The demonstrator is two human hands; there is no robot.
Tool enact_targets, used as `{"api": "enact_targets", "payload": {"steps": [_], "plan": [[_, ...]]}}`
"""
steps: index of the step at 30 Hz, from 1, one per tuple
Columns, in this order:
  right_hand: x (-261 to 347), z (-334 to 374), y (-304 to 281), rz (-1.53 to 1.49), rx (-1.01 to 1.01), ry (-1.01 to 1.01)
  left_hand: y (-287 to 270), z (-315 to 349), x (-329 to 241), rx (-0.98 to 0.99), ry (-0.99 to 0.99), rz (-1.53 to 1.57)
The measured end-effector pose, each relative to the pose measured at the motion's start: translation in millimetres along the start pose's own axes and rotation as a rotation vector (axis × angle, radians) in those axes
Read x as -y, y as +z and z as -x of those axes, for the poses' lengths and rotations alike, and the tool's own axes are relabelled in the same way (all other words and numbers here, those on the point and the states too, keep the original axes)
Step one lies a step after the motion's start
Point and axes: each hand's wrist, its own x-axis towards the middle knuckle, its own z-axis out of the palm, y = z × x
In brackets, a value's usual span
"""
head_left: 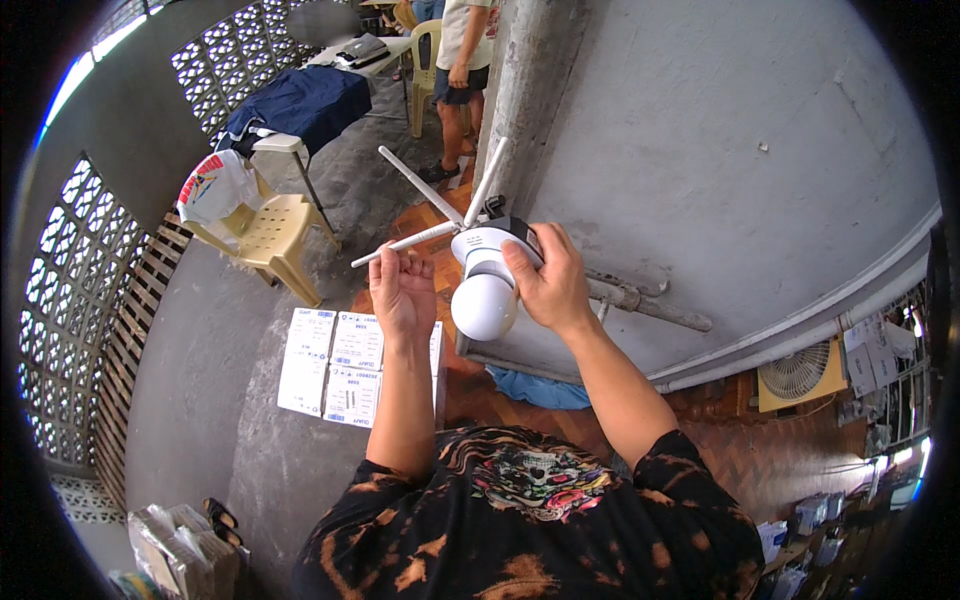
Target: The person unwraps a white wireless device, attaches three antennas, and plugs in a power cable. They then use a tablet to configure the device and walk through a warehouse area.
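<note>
White camera (484,308), ball-headed, three antennas (418,186) splayed; we hold it mid-air near the grey wall (720,150). Our right hand (552,282) clamps its base, thumb on the near side; our left hand (403,293), palm showing, pinches the lowest antenna.

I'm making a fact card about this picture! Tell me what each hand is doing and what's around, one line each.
Left hand: fingertips at the leftmost antenna
Right hand: gripping the white device
Device shape: round ball end, three antennas
Chair: cream plastic, white cloth over its back
Boxes: white, printed
Wall: grey
Someone nearby: standing, dark shorts
</note>
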Motion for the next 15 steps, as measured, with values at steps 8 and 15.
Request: {"api": "enact_targets", "payload": {"steps": [8,15], "plan": [[-1,5,2,0.000,-0.009,-0.023,14,17,-7,0.047,0.126,-0.151],[-1,9,0,-0.007,-0.012,-0.018,26,26,-10,0.010,0.142,-0.207]]}}
